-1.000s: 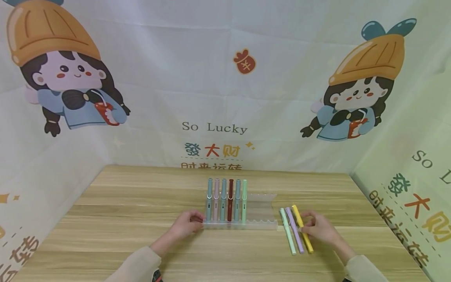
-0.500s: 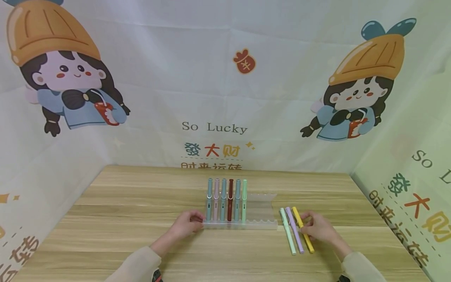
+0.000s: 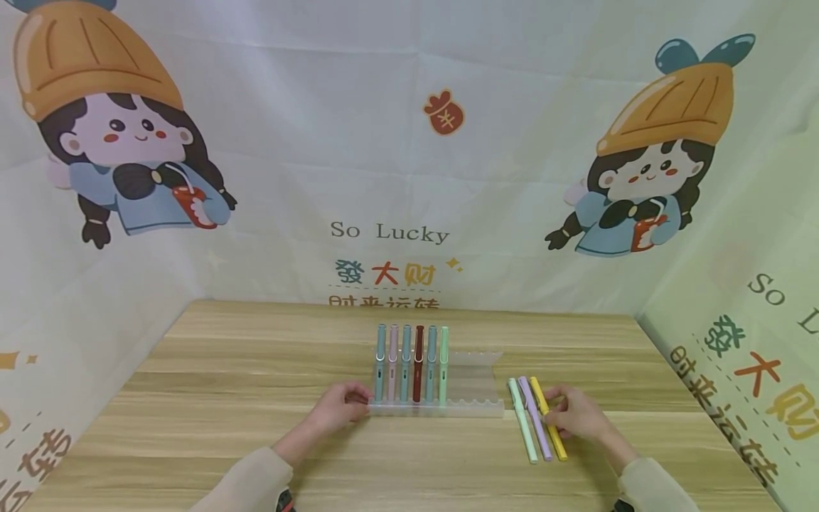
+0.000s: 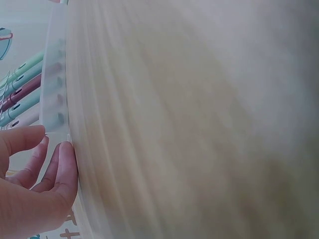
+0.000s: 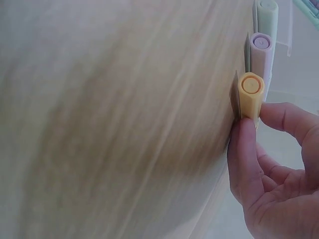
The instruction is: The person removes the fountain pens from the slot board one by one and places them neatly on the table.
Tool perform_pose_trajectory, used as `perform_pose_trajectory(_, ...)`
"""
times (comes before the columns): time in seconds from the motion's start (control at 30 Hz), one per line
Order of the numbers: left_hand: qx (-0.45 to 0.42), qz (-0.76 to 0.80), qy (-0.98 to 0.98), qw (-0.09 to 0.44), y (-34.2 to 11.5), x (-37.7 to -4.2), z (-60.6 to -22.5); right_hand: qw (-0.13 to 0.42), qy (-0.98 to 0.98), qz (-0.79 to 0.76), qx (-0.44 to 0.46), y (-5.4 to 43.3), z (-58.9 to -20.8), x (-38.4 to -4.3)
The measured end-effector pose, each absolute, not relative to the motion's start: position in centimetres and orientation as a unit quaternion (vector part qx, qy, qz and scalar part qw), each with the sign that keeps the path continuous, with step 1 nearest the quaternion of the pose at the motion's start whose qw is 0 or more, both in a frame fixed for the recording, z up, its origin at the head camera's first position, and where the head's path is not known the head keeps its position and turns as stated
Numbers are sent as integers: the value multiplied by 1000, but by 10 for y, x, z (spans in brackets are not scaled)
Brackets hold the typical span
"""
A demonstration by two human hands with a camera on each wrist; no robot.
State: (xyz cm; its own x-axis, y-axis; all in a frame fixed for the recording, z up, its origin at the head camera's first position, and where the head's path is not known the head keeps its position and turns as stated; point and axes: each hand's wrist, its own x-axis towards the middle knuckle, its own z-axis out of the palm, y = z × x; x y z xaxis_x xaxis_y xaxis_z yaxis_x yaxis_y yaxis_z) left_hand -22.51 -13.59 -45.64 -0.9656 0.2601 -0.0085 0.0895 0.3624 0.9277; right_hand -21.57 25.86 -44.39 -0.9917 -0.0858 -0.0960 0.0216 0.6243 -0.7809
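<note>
My left hand [image 3: 340,407] pinches the left end of a clear plastic pen rack [image 3: 475,409]. Several capped pens stand side by side in its left part: blue-grey, pink, a dark red pen [image 3: 418,370] and a light green pen [image 3: 444,370] at the end of the row. To the right of the rack, my right hand [image 3: 581,414] holds a yellow pen [image 3: 556,439] between thumb and fingers, low at the tabletop; the right wrist view shows the yellow pen's end [image 5: 250,85]. Beside it lie a purple pen [image 3: 536,422] and a mint pen [image 3: 524,425], roughly parallel.
Notches along the right part of the rack hold no pens. The wooden table [image 3: 409,469] runs back to a printed cloth [image 3: 512,185] with cartoon figures, which also hangs at both sides.
The yellow pen has shifted slightly, its near end now closer to the purple pen, with my right hand still on it. My left hand and the rack stay put.
</note>
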Motion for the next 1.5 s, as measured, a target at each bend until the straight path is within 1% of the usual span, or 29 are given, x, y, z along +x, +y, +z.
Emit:
perform_pose_trajectory(0.37, 95, 557, 821, 79, -135, -224, -455, 66, 889, -453, -17, 259, -442, -215)
perform_pose_trajectory(0.57, 94, 559, 820, 83, -135, -225, -455, 28, 884, -467, -1, 255, -438, -219)
perform_pose_trajectory(0.7, 94, 558, 820, 83, -135, -225, -456, 4, 882, -471, -19, 246, -435, -219)
perform_pose_trajectory(1.0, 95, 561, 819, 77, -135, -222, -455, -26, 864, -498, -69, 219, -431, -218)
perform_pose_trajectory(1.5, 106, 559, 819, 76, -136, -224, -456, -26, 855, -505, -112, 189, -435, -222)
